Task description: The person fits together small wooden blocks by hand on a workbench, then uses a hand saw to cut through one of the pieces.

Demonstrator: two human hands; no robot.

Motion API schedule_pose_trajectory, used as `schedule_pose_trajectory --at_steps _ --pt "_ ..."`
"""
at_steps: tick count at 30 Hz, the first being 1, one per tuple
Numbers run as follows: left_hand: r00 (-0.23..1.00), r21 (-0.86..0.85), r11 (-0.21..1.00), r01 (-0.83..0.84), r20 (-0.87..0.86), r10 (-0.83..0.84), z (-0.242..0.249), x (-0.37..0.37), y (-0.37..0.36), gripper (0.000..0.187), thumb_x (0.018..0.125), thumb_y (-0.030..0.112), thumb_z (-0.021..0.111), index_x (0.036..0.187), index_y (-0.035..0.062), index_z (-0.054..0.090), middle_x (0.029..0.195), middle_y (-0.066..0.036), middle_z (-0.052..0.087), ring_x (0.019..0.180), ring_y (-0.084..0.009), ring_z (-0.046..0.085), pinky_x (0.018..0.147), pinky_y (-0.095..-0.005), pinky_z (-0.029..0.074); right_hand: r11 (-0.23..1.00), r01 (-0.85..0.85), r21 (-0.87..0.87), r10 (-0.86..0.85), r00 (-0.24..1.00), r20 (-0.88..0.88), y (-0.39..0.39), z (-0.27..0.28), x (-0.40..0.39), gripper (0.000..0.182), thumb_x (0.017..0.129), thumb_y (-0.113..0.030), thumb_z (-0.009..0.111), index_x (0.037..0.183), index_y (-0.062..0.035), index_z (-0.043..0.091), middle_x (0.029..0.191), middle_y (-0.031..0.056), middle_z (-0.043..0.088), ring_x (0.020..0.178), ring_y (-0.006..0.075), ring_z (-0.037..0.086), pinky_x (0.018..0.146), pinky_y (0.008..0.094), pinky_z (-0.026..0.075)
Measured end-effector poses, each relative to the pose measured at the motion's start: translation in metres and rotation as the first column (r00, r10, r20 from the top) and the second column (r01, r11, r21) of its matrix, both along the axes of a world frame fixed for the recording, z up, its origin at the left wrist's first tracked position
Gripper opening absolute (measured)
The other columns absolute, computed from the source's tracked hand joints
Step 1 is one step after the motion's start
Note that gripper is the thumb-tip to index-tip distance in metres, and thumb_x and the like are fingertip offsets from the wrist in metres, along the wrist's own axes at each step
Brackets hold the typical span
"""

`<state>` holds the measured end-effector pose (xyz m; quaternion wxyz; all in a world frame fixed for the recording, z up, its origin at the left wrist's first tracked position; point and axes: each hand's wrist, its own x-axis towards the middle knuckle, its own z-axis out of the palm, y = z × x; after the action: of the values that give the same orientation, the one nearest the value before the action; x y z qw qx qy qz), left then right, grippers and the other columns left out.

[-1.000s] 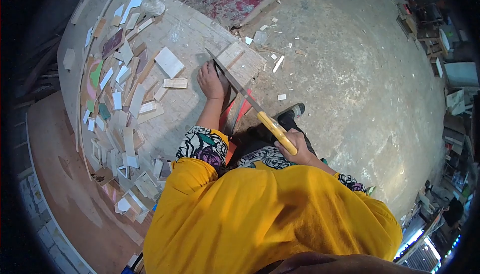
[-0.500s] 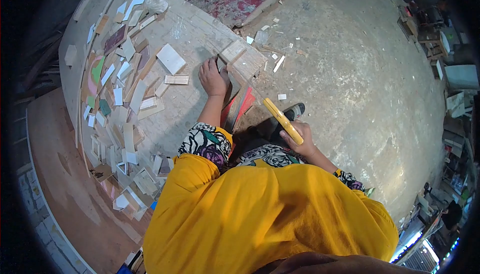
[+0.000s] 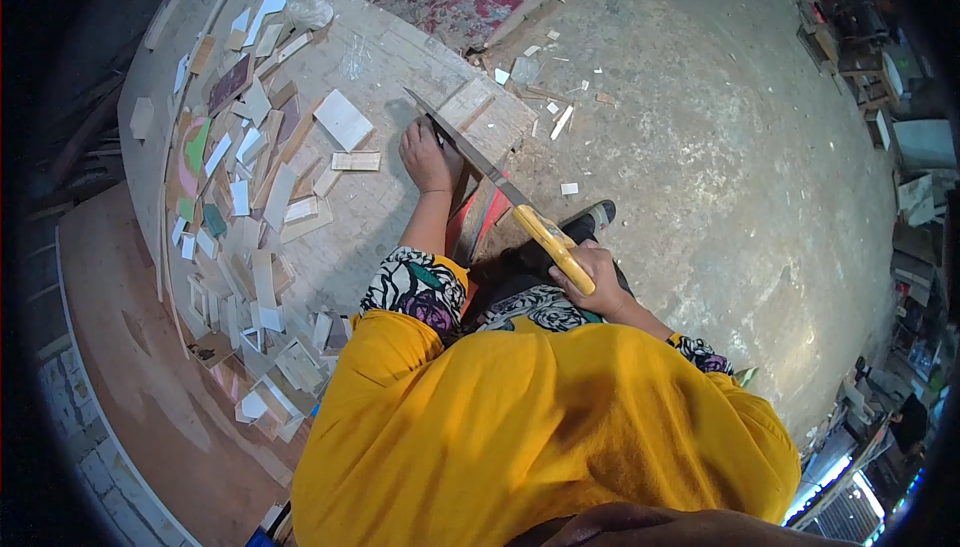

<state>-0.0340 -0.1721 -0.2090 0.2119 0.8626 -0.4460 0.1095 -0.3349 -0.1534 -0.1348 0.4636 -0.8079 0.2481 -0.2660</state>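
Note:
A handsaw (image 3: 480,162) with a yellow handle is gripped in my right hand (image 3: 592,282), in front of my body. Its blade slants up and left across the workbench corner, and its tip lies just beyond my left hand (image 3: 427,157). That hand rests near the bench edge with its fingers bent close beside the blade; what they hold is hidden. A flat wooden piece (image 3: 466,105) lies at the bench corner, on the far side of the blade. To the left of my left hand are a pale rectangular block (image 3: 343,120) and a small wooden strip (image 3: 356,161).
Many wood offcuts (image 3: 280,192) are heaped over the left of the workbench (image 3: 385,57). Small scraps (image 3: 562,123) lie on the concrete floor (image 3: 700,177) to the right. My shoe (image 3: 600,215) is below the saw. Clutter (image 3: 915,207) lines the far right.
The saw blade, barely visible before, now shows its broad side across the bench corner. My right hand and the handle have shifted slightly left and down. My left hand stays almost in place.

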Motion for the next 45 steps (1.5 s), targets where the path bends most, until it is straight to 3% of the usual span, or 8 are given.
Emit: schedule_pose_trajectory --at_steps 10,15,21,28,34,39,42,45 --pt "0.997 -0.126 0.989 0.073 0.017 -0.071 -0.007 0.005 0.001 0.035 0.070 0.012 0.055 0.103 0.0003 0.056 0.105 -0.014 0.054 0.100 -0.0307 0.051 0.088 -0.0393 0.039 0.999 -0.005 -0.036 0.004 1.000 -0.029 0.005 -0.004 0.002 0.013 0.071 -0.015 0.067 0.070 -0.0098 0.055 0.060 0.0074 0.051 0.053 0.0271 0.052 0.054 0.0332 0.036" --pt "0.998 -0.090 0.995 0.051 0.032 -0.048 -0.010 0.008 0.001 0.035 0.071 0.013 0.055 0.104 0.0015 0.057 0.106 -0.013 0.054 0.101 -0.0309 0.050 0.087 -0.0392 0.039 0.999 -0.027 -0.023 0.027 0.999 -0.024 0.002 -0.005 0.002 0.013 0.072 -0.015 0.067 0.070 -0.0097 0.055 0.059 0.0079 0.052 0.054 0.0279 0.052 0.054 0.0334 0.037" --pt "0.998 -0.044 0.997 0.057 -0.015 -0.058 0.004 -0.001 0.002 0.037 0.071 0.015 0.054 0.106 0.0034 0.056 0.106 -0.012 0.053 0.101 -0.0304 0.049 0.087 -0.0396 0.039 1.000 -0.008 0.002 0.008 0.998 -0.068 -0.007 -0.011 0.024 0.015 0.072 -0.016 0.067 0.070 -0.0070 0.056 0.061 0.0126 0.053 0.056 0.0350 0.051 0.055 0.0375 0.040" --pt "0.999 -0.023 0.999 0.031 0.007 -0.031 -0.001 0.003 0.000 0.036 0.074 0.014 0.053 0.108 0.0050 0.055 0.105 -0.012 0.052 0.102 -0.0298 0.049 0.087 -0.0396 0.039 0.993 -0.013 0.114 0.017 0.999 -0.032 -0.004 -0.010 0.005 0.013 0.073 -0.016 0.066 0.078 -0.0070 0.059 0.062 0.0127 0.053 0.055 0.0333 0.051 0.057 0.0360 0.039" --pt "1.000 -0.022 1.000 0.020 0.004 -0.020 -0.003 0.009 -0.002 0.036 0.074 0.014 0.053 0.108 0.0040 0.055 0.103 -0.013 0.052 0.100 -0.0302 0.049 0.087 -0.0393 0.039 1.000 -0.018 -0.018 0.017 1.000 -0.013 -0.004 -0.012 0.028 0.011 0.073 -0.016 0.065 0.074 -0.0088 0.057 0.063 0.0103 0.054 0.059 0.0331 0.054 0.056 0.0373 0.042" --pt "1.000 0.020 1.000 0.016 0.002 -0.017 0.000 -0.007 0.006 0.036 0.073 0.015 0.054 0.107 0.0033 0.055 0.103 -0.013 0.052 0.101 -0.0307 0.048 0.087 -0.0397 0.039 0.999 0.019 0.041 -0.017 0.998 -0.056 -0.005 -0.009 0.014 0.013 0.074 -0.017 0.066 0.071 -0.0074 0.057 0.061 0.0125 0.053 0.057 0.0338 0.052 0.054 0.0382 0.040" --pt "0.998 -0.021 1.000 0.015 -0.059 -0.017 0.006 -0.030 0.010 0.037 0.073 0.015 0.054 0.108 0.0039 0.055 0.103 -0.013 0.052 0.102 -0.0300 0.048 0.088 -0.0394 0.038 0.973 0.034 0.227 -0.036 0.999 0.006 0.000 -0.012 -0.015 0.013 0.073 -0.015 0.067 0.071 -0.0064 0.057 0.060 0.0134 0.052 0.053 0.0336 0.048 0.054 0.0366 0.038" --pt "0.997 -0.002 1.000 0.022 -0.076 -0.022 0.004 -0.039 0.016 0.036 0.074 0.017 0.053 0.108 0.0043 0.055 0.104 -0.012 0.051 0.103 -0.0293 0.048 0.088 -0.0392 0.038 0.995 -0.012 0.100 0.017 0.999 -0.047 -0.003 -0.012 -0.017 0.014 0.072 -0.014 0.067 0.070 -0.0061 0.056 0.060 0.0134 0.052 0.052 0.0331 0.047 0.054 0.0353 0.037"
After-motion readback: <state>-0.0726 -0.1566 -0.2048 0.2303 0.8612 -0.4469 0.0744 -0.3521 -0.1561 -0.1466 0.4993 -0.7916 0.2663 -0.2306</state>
